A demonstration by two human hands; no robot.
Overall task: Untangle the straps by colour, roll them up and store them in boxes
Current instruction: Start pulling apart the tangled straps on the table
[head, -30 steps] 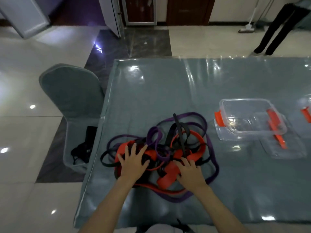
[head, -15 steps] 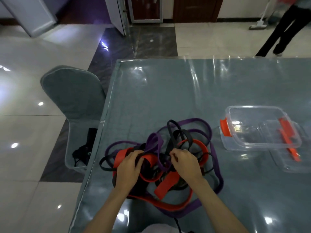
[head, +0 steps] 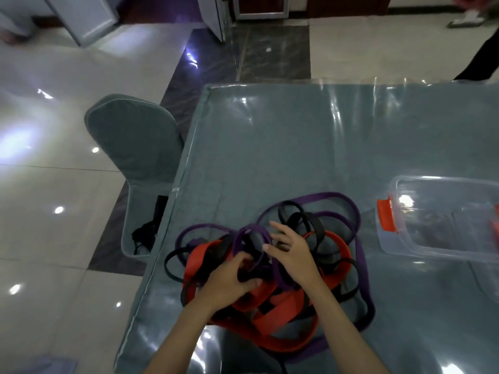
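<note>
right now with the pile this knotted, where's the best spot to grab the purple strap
Probably its far loop, the arc lying flat on the table beyond the black straps. It runs clear of the knot there, with nothing crossing over it. Come from the far right side, by the clear box, and pinch across its width. The right hand is nearest.

Open tabletop (head: 283,147) beyond my tangle of straps (head: 272,268) gives free reach; clear box (head: 442,228) blocks the right, just beside the purple loop; chair (head: 132,141) crowds the table's left edge.
</note>
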